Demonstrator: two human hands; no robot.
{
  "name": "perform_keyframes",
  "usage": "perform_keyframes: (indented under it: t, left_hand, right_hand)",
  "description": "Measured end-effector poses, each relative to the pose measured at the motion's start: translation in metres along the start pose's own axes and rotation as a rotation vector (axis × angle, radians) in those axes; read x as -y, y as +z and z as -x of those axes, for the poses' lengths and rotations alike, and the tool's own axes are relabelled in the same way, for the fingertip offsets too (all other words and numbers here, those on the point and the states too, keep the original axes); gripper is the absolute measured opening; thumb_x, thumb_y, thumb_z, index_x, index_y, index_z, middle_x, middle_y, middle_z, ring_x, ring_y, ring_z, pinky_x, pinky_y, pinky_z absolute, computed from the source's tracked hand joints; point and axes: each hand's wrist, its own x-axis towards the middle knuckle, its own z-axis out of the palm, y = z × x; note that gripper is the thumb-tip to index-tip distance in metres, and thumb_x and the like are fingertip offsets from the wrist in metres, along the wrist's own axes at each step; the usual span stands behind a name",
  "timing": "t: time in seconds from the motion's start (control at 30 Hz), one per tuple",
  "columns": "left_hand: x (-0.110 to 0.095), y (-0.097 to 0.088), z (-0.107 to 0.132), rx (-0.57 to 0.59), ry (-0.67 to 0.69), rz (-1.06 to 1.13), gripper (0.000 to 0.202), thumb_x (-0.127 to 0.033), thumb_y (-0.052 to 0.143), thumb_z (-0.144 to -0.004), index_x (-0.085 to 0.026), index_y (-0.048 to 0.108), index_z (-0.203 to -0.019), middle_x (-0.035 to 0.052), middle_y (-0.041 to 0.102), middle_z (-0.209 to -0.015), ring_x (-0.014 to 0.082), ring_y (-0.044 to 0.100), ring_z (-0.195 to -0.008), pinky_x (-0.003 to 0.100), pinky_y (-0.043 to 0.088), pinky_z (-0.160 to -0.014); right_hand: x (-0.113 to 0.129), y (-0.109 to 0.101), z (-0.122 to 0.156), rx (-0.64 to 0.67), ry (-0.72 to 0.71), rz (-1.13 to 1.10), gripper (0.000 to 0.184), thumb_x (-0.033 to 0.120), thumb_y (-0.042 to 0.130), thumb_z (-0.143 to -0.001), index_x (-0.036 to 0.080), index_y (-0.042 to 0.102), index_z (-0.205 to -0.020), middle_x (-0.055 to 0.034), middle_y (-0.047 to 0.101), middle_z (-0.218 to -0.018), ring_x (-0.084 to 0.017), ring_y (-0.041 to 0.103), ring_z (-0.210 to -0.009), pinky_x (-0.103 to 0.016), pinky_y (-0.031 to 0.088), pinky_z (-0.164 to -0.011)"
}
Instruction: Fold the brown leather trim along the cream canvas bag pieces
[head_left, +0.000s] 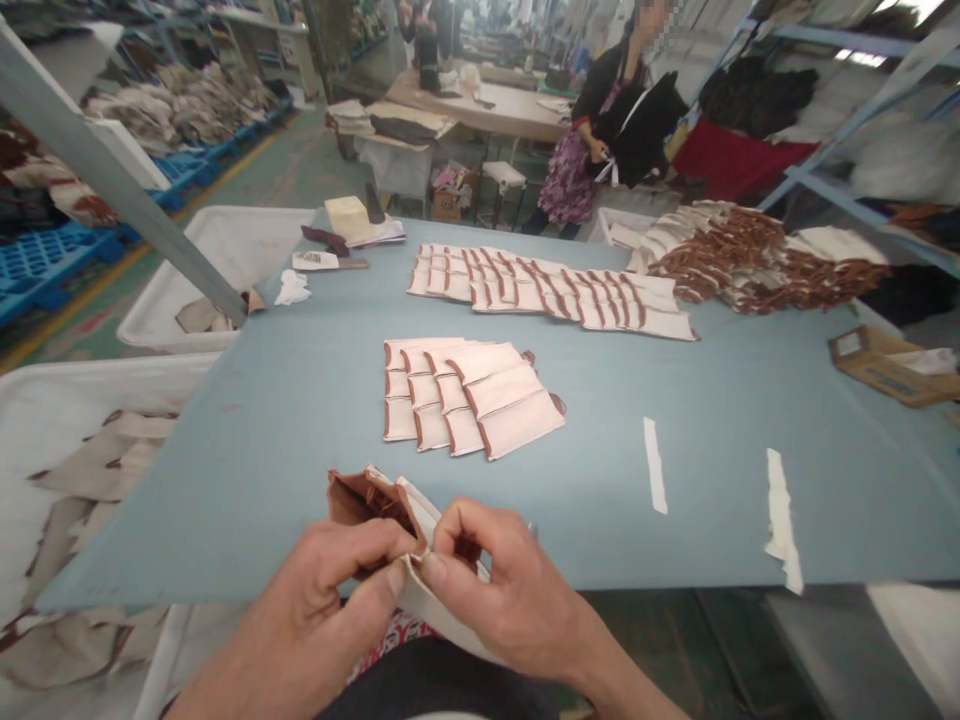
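Note:
Near the front edge of the blue-grey table, my left hand (334, 580) and my right hand (502, 580) both pinch the edge of a cream fabric pouch (420, 505) with brown lining. Its mouth gapes toward the far left, showing the brown inside. The thumbs and fingertips of both hands meet closely at the cream rim; part of the pouch is hidden behind them. Just beyond lies a fanned stack of cream fabric pieces (502, 390) with brown edging, overlapping one another. Neither hand touches that stack.
Across the table (600, 390) lies a long row of overlapping cream pieces (547, 290). A heap of brown-edged pieces (750, 255) sits at back right, near a cardboard box (892, 365). Two paper strips (654, 465) lie at right. White bins (217, 240) stand left; a person (600, 120) stands beyond.

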Motion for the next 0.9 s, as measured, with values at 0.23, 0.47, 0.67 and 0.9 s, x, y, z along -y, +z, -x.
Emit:
perform_keyframes:
  t: [0.23,0.47,0.67,0.9]
  left_hand:
    - [-0.001,0.007,0.004,0.031,-0.008,-0.008,0.032,-0.031,0.059,-0.097,-0.028,0.077,-0.071,-0.0061,0.075,-0.064,0.0165,0.07,-0.06,0.021,0.049,-0.061]
    - [-0.006,0.013,0.003,0.064,0.023,0.055,0.03,-0.028,0.059,-0.097,-0.025,0.075,-0.072,-0.0017,0.08,-0.072,0.019,0.076,-0.067,0.024,0.055,-0.067]
    - [-0.017,0.016,-0.001,0.145,0.038,0.091,0.034,-0.028,0.056,-0.097,-0.024,0.079,-0.073,0.0013,0.081,-0.074,0.0208,0.074,-0.069,0.026,0.057,-0.067]
    - [-0.013,0.028,-0.002,0.048,-0.047,0.215,0.026,-0.031,0.064,-0.091,-0.025,0.084,-0.076,0.0001,0.081,-0.076,0.0212,0.076,-0.072,0.025,0.059,-0.069]
  right_hand:
    - [-0.006,0.011,0.012,-0.316,-0.333,0.422,0.011,0.026,0.067,-0.092,0.023,0.06,-0.084,0.0028,0.066,-0.068,-0.014,0.06,-0.058,-0.025,0.042,-0.059]
    - [-0.011,0.014,0.02,-0.473,-0.483,0.64,0.007,0.023,0.063,-0.088,0.024,0.059,-0.083,0.0002,0.068,-0.07,-0.017,0.064,-0.059,-0.028,0.042,-0.06]
    - [-0.002,0.017,0.03,-0.451,-0.197,0.385,0.009,0.021,0.062,-0.076,0.025,0.055,-0.079,0.0054,0.06,-0.066,-0.013,0.06,-0.057,-0.024,0.044,-0.057]
    - [-0.007,0.019,0.03,-0.488,-0.174,0.39,0.011,0.022,0.06,-0.073,0.026,0.052,-0.078,0.0065,0.058,-0.063,-0.013,0.056,-0.053,-0.024,0.041,-0.055]
